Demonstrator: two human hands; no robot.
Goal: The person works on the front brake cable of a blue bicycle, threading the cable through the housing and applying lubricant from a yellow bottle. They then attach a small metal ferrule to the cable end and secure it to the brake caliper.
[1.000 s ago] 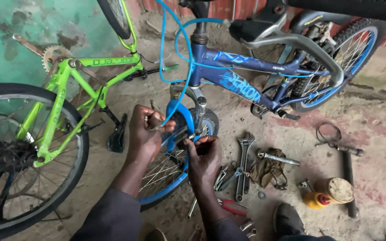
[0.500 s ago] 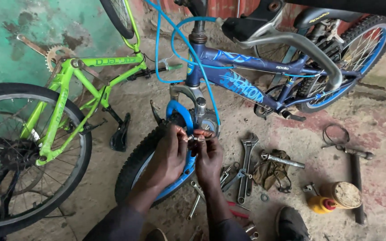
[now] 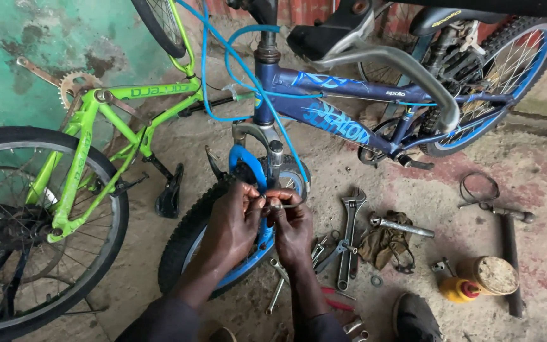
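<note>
A blue bicycle (image 3: 324, 107) stands in front of me with its front wheel (image 3: 188, 244) turned toward me. My left hand (image 3: 232, 225) and my right hand (image 3: 291, 225) meet just above the blue rim, beside the fork leg (image 3: 275, 161). Both pinch a small metal part with a thin wire or cable end (image 3: 289, 204) between the fingertips. The part itself is mostly hidden by my fingers. A blue cable (image 3: 235, 76) loops down from the handlebar area toward my hands.
A green bicycle (image 3: 83, 152) lies upside down at the left, its wheel (image 3: 39, 240) near my left arm. Spanners (image 3: 349, 234), a rag (image 3: 384, 244), a metal bar (image 3: 402, 226), a yellow bottle (image 3: 457, 289), a round tin (image 3: 495, 273) and a coiled cable (image 3: 479, 188) lie on the ground at right.
My left hand came off the top of the tyre and joined the right hand over the rim. Both hands now pinch the small part together. The view shifted slightly closer.
</note>
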